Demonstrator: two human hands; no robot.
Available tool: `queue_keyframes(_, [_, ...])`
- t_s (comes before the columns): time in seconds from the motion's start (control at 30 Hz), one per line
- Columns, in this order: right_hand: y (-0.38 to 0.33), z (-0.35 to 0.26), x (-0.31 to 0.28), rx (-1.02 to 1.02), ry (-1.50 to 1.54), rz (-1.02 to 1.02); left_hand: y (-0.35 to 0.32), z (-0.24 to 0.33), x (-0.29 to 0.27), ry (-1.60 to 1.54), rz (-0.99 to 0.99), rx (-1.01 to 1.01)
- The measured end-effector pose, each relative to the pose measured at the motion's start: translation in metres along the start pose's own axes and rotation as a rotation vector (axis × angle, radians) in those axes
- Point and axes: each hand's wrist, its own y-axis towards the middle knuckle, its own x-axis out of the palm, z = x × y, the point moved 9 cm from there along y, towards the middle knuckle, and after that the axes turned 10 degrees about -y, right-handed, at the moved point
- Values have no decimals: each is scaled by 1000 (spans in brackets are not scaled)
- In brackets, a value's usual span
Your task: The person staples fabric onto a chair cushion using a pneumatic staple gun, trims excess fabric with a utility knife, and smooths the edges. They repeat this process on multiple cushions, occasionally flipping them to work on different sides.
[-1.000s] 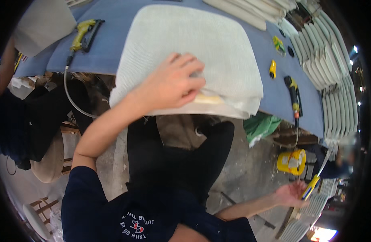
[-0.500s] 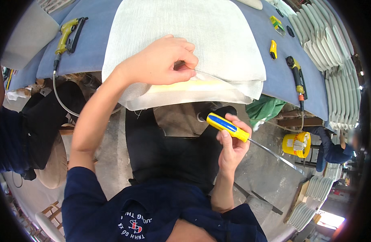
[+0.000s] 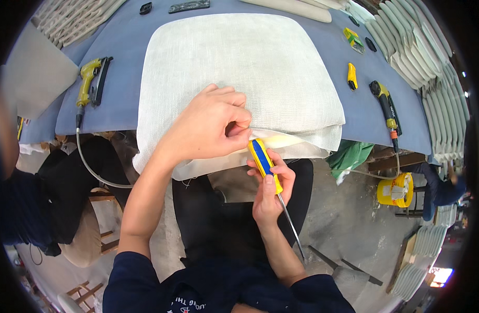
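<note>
Head view: I find the pale cushion [image 3: 239, 73] on the blue tabletop [image 3: 369, 122], its near end reaching past the front edge, over the lap. Its cover [image 3: 187, 168] is open along that end, with yellow foam [image 3: 273, 140] showing between the layers. To the left, a strip of blue surface separates the cushion from an air stapler [image 3: 88, 82]; to the right, another strip runs to a yellow cutter [image 3: 352, 76] and a second air tool [image 3: 388, 107]. Loose threads hang at the lower left of the cover's near edge.

My left grip [image 3: 213, 125] is drawn narrow, thumb and fingers pinching the cover at the opening. My right grip [image 3: 273, 185] is closed around the yellow-and-blue handle of a screwdriver [image 3: 264, 163], butt end up beside the left fingertips, shaft pointing down. I cannot tell whether butt and fingertips touch.

Compared with half a second ago, the right grip has risen to the cushion's near edge and the shaft has swung from rightward to steeply downward; the left pinch persists.
</note>
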Motion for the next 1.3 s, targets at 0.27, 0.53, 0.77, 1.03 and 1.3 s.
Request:
queue_keyframes(0.27, [0, -38, -12, -188, -151, 182, 3, -1, 3, -25, -16, -2])
queue_keyframes(0.53, [-10, -40, 15, -198, -172, -2, 6, -1, 6, 11, -33, -34])
queue_keyframes(0.77, [-4, -8, 19, -175, -220, -8, 8, 0, 7, 25, -26, -17])
queue_keyframes(1.03, [1, -35, 21, -273, -321, 13, 7, 2, 7, 36, -25, -21])
queue_keyframes(1.3, [11, -42, 18, -141, -372, -135, 4, 3, 3, 57, 2, -38])
